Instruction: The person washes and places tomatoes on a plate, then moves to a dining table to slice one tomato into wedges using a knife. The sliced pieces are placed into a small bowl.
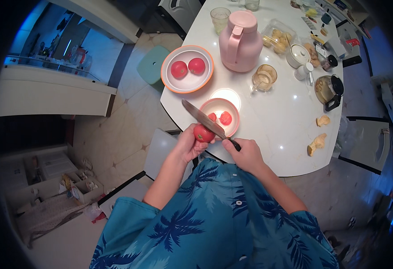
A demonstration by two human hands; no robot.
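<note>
My left hand (190,144) holds a red tomato (203,133) at the near rim of a small pink-rimmed bowl (237,120). In my right hand (248,155) is the black handle of a kitchen knife (201,117), whose broad blade lies across the tomato and points up and to the left over the bowl. Cut tomato pieces (226,118) rest in the bowl, partly hidden by the blade. Behind and to the left, a larger orange-rimmed bowl (187,88) contains two whole tomatoes (179,69).
On the white table (267,134) stand a pink thermos jug (240,47), a glass mug (264,78), a ribbed glass (220,19), a lidded white pot (298,55) and a glass teapot (324,89). Peel pieces (317,144) lie at right. A green stool (152,65) is at left.
</note>
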